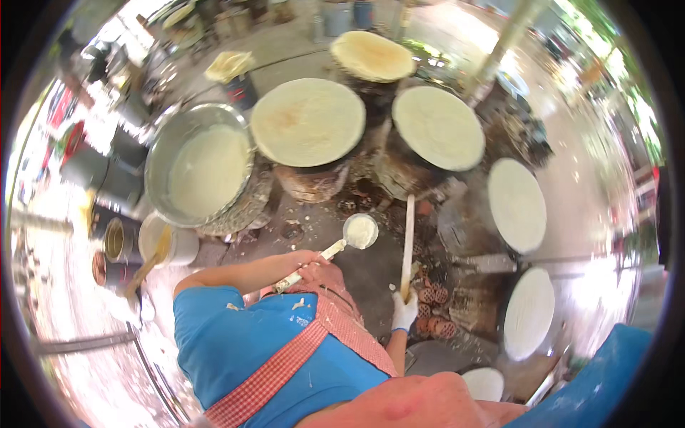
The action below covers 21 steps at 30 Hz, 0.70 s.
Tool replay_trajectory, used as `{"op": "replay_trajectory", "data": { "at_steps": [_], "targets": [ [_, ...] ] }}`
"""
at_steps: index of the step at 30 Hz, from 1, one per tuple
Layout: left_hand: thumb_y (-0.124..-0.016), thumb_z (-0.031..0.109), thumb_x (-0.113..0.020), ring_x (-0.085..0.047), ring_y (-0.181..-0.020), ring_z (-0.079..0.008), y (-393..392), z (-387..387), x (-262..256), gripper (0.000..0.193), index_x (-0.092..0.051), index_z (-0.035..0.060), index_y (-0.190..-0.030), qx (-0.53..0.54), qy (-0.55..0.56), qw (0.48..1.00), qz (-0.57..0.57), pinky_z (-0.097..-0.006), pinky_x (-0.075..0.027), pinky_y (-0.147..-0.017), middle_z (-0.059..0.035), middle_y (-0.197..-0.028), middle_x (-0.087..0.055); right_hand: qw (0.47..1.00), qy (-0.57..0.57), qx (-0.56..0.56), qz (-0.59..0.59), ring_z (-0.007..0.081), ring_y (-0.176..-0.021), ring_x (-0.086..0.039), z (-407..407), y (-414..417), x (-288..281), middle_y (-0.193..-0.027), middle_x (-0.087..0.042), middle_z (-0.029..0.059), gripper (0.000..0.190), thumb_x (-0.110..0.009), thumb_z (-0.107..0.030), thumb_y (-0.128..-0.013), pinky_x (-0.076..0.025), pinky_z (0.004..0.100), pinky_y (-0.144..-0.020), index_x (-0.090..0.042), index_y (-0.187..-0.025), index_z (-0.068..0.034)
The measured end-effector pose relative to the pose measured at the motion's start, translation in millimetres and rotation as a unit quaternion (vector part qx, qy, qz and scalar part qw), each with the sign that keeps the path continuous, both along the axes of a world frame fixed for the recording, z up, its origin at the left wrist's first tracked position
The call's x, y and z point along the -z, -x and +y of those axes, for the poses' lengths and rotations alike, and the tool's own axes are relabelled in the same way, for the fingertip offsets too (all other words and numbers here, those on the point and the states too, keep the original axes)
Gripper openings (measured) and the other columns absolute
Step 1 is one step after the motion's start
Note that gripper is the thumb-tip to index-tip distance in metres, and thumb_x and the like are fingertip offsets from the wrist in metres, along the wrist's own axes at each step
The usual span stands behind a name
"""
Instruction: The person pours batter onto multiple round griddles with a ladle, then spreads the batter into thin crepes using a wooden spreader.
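Observation:
My left hand (306,259) grips the pale handle of a ladle (359,231), close to my chest. The ladle's round bowl holds pale batter. In a white glove with a blue cuff, my right hand (405,311) is shut around a long flat wooden stick (408,241). The stick's far end reaches a drum stove, below a round griddle covered by a pale sheet (439,128). Left of it lies a larger sheet (307,122), browned in one patch. A wide metal basin (155,176) of pale batter stands at the left.
Another browned sheet (373,56) lies behind. More pale sheets (517,206) (530,314) curve down my right side. Perforated briquettes (436,297) lie on the floor by my right hand. A white bucket (184,249) stands left; a post (503,51) rises at the back right.

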<state>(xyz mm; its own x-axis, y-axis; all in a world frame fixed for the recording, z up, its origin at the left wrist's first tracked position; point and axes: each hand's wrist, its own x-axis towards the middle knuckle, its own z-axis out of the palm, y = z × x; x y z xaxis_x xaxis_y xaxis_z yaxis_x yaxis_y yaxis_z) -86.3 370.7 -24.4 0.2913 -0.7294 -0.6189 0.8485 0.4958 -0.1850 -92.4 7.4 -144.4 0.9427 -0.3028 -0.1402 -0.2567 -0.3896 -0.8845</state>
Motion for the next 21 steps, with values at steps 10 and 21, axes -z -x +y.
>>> {"op": "replay_trajectory", "data": {
  "at_steps": [10, 21],
  "targets": [
    [-0.091, 0.015, -0.046, -0.030, -0.036, -0.0049, 52.9, 71.7, 2.2, 0.009, -0.041, 0.0119, -0.084, -0.175, -0.088, 0.981, -0.007, -0.0186, -0.024, -0.027, 0.0022, -0.051, -0.033, 0.927, 0.298, -0.224, -0.039, 0.0349, -0.073, -0.062, 97.1, -144.5, -91.6, -0.082, -0.065, 0.0150, 0.035, -0.060, -0.038, -0.080, -0.048, 0.0416, -0.064, -0.061, -0.102, -0.011],
    [-0.093, 0.020, -0.043, -0.031, -0.035, -0.0064, 83.2, -15.5, -17.3, 0.027, -0.038, 0.0071, -0.070, -0.512, 0.139, 0.846, 0.061, -0.0202, -0.025, -0.026, 0.0017, -0.050, -0.034, 0.813, 0.314, -0.439, -0.217, 0.0327, -0.057, -0.060, 116.9, -218.5, -91.9, -0.073, -0.063, 0.0134, 0.039, -0.067, -0.037, -0.073, -0.048, 0.0419, -0.054, -0.060, -0.105, -0.014]
  ]
}}
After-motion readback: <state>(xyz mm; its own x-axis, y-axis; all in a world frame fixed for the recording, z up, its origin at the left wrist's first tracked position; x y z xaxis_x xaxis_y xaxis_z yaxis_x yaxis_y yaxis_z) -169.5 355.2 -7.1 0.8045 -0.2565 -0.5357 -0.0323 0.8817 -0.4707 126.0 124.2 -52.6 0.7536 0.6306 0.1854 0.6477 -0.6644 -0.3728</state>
